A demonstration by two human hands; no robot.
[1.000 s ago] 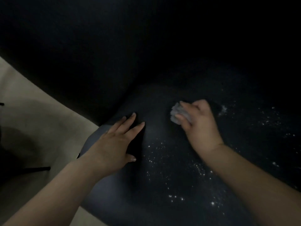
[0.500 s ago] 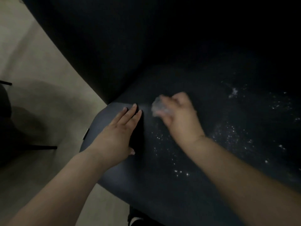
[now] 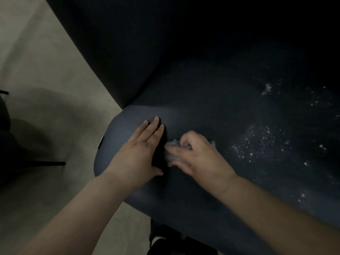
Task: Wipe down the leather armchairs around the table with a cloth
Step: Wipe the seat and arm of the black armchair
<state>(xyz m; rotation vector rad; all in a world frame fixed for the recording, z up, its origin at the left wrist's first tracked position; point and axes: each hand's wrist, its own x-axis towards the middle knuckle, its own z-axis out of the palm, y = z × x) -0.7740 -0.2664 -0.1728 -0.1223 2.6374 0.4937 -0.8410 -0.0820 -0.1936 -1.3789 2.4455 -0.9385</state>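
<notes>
A dark navy leather armchair fills most of the view; its seat (image 3: pixel 211 111) lies under both hands and its backrest (image 3: pixel 147 43) rises behind. My right hand (image 3: pixel 198 159) presses a small crumpled grey cloth (image 3: pixel 172 152) onto the seat, the cloth mostly hidden under the fingers. My left hand (image 3: pixel 139 151) lies flat on the seat's left part, fingers together, close beside the cloth. White specks (image 3: pixel 257 142) are scattered over the seat to the right of my right hand.
Beige floor (image 3: pixel 46 85) lies to the left of the chair. A dark object with a thin black leg (image 3: pixel 47 163) stands at the left edge. Something dark (image 3: pixel 165 242) shows under the seat's front edge.
My right hand has dragged the cloth leftward and toward me across the seat, ending next to my left hand. The left hand has stayed flat in place.
</notes>
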